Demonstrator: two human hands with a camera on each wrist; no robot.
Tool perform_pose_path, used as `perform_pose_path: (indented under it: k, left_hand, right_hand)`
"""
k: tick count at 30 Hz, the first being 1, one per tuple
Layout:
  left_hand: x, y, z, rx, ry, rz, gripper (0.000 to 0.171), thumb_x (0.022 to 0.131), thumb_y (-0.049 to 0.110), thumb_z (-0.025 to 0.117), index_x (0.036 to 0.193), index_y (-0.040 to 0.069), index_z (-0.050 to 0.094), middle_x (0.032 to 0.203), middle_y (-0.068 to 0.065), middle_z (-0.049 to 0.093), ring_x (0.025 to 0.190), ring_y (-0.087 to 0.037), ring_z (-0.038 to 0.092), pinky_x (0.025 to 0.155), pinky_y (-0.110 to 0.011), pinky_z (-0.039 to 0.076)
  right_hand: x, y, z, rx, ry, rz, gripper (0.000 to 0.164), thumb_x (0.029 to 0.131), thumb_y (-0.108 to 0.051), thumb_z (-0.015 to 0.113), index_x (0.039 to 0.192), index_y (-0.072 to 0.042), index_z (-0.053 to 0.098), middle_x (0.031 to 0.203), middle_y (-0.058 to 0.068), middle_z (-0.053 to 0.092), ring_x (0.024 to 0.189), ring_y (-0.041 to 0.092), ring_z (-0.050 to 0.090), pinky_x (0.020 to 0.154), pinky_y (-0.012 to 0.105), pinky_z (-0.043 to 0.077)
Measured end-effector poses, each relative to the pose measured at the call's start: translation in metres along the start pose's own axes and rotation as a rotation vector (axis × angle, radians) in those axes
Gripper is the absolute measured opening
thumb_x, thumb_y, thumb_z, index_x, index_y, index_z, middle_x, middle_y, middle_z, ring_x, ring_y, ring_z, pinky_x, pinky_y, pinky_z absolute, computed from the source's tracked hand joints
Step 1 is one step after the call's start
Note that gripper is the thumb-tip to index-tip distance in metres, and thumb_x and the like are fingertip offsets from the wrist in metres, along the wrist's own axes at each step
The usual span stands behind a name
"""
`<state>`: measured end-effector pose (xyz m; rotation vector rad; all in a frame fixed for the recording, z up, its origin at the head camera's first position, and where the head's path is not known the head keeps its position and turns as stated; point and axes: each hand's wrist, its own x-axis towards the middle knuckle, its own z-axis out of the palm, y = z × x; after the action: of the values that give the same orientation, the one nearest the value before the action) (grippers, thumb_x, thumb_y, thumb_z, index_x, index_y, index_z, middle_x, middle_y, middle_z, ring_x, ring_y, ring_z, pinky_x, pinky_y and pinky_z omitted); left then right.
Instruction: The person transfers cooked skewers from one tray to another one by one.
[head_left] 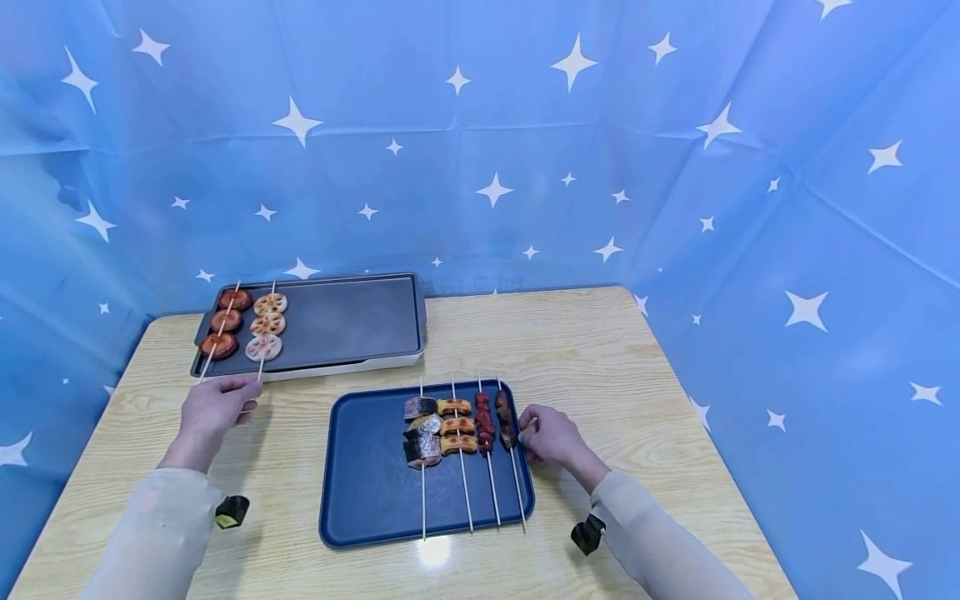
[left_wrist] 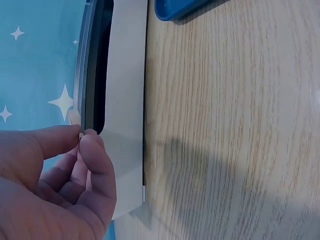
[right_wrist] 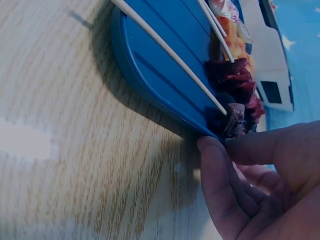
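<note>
Left hand (head_left: 216, 408) at lotus skewer (head_left: 267, 325) — right hand (head_left: 553, 436) at blue tray (head_left: 371, 479)

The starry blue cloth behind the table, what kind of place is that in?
Maybe a small pretend-cooking booth: the starry blue cloth makes a backdrop behind a wooden table, which holds a griddle and a blue tray of food skewers.

The worktop (head_left: 585, 342) has a pale wood grain. On it stand a dark griddle (head_left: 352, 317) at the far left and, nearer, a blue tray (head_left: 371, 479).
</note>
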<state>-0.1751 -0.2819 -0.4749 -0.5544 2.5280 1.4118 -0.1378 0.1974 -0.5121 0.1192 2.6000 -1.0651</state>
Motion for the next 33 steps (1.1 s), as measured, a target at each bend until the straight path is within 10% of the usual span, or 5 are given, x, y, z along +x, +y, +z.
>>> perform_pose_path:
  k: [14,33]
  left_hand:
    - [0.0032,-0.0018,-0.0018,-0.116,-0.091,-0.06,0.05,0.1,0.027,0.051,0.136,-0.008,0.047,0.075,0.016,0.063,0.07,0.003,0.062,0.067,-0.021,0.056]
    - [0.0007,-0.0073,0.0018,-0.115,-0.028,-0.051,0.049,0.101,0.029,0.05,0.136,-0.005,0.051,0.083,0.018,0.064,0.074,0.007,0.057,0.069,-0.022,0.054]
  right_hand:
    - [-0.0002,-0.001,-0.0005,-0.002,0.0,0.002,0.008,0.083,0.0,0.061,0.089,-0.005,0.061,0.067,0.004,0.064,0.053,0.016,0.063,0.048,0.028,0.052]
    - [0.0,0.0,-0.0001,0.018,-0.006,-0.003,0.007,0.084,0.001,0.061,0.089,-0.003,0.061,0.067,0.004,0.062,0.053,0.017,0.063,0.05,0.032,0.055]
